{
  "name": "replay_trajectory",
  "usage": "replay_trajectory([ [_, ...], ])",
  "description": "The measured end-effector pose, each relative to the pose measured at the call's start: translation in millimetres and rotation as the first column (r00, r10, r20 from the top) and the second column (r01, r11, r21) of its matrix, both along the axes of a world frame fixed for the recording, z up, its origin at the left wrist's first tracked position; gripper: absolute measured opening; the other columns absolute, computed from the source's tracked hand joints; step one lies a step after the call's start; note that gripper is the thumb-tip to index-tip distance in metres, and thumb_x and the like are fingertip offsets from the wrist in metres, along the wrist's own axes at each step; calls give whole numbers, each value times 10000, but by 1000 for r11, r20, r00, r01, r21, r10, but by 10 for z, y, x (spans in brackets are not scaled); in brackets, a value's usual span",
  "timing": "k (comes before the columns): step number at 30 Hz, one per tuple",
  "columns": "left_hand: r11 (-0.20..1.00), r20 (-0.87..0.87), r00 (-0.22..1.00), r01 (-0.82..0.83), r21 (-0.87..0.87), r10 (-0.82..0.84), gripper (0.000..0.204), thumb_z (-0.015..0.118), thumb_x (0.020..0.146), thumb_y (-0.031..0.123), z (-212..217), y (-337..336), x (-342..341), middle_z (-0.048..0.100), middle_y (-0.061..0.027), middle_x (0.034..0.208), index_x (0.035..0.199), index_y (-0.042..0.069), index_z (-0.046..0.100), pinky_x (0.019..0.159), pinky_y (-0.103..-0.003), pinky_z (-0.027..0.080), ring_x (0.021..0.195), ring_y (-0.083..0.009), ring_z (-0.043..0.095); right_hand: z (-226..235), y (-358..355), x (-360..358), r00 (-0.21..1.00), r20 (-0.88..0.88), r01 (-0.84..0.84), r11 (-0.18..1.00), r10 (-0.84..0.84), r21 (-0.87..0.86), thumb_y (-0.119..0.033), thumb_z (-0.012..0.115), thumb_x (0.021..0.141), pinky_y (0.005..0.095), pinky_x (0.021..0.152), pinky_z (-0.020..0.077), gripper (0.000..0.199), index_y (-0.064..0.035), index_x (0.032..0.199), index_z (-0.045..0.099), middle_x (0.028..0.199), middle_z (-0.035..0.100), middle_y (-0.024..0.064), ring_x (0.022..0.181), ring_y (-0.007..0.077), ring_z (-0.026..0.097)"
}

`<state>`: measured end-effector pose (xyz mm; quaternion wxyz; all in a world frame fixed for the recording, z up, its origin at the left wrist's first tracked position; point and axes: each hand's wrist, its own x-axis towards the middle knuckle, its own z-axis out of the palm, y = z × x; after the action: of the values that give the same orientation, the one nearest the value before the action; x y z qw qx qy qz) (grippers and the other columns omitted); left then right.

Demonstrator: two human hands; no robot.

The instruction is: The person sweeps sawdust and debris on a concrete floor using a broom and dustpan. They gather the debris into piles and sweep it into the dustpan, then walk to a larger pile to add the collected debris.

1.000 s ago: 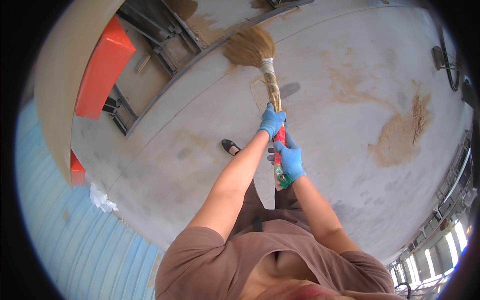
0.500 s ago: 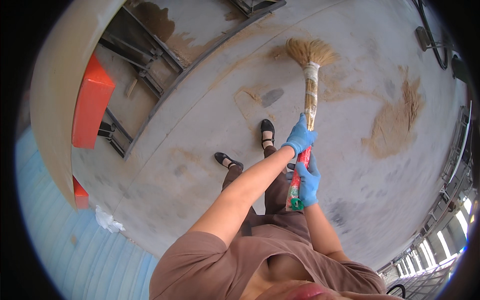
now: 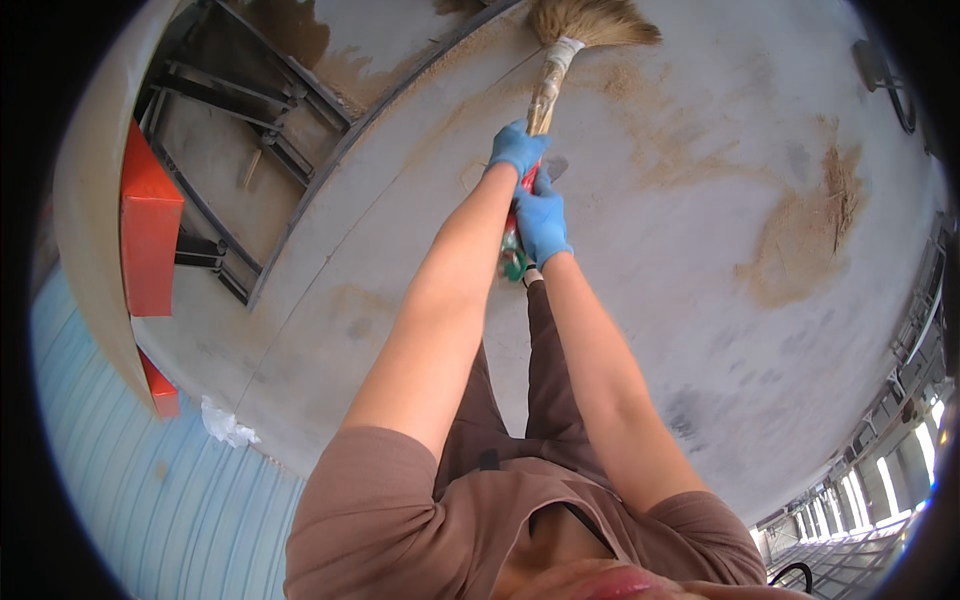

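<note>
Both my hands wear blue gloves and grip a straw broom (image 3: 553,70) by its handle. My left hand (image 3: 515,150) holds higher up the handle, nearer the bristles. Just below it, my right hand (image 3: 541,222) wraps the red and green lower part of the handle. The tan bristle head reaches out to the top of the view and rests on the grey concrete floor (image 3: 700,330). Streaks of sandy dust lie on the floor around the bristles.
A heap of brown sawdust (image 3: 810,235) lies on the floor to the right. A metal frame with a red panel (image 3: 150,230) stands at the left, beside a blue corrugated wall (image 3: 120,480). A crumpled white scrap (image 3: 228,425) lies near the wall.
The broom head has swung away from me toward the top of the view, with my arms stretching out. My feet, visible earlier, are now hidden behind my arms.
</note>
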<state>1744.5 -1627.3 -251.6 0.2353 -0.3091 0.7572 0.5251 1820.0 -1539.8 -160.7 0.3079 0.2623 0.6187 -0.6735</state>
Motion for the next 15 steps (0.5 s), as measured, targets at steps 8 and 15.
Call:
replay_trajectory([
  [8,910,30,910,-411,-52,413,357,701,857,197,209,-574,1844,689,-92,898,1177,45,659,668,-346,528,725,-181,619,472,-256,999,770,161,-630,775,617,43,-219,638,883,325,932,474,703,27,1474,348,1200,637,215,1051,221,619],
  [15,745,97,740,-666,-26,665,371,668,893,237,131,-395,3142,688,-166,964,1176,5,607,740,-382,531,813,-258,664,871,-205,1609,526,335,-828,560,781,-5,-248,614,842,406,964,462,765,-75,1518,299,1199,641,252,1139,381,616],
])
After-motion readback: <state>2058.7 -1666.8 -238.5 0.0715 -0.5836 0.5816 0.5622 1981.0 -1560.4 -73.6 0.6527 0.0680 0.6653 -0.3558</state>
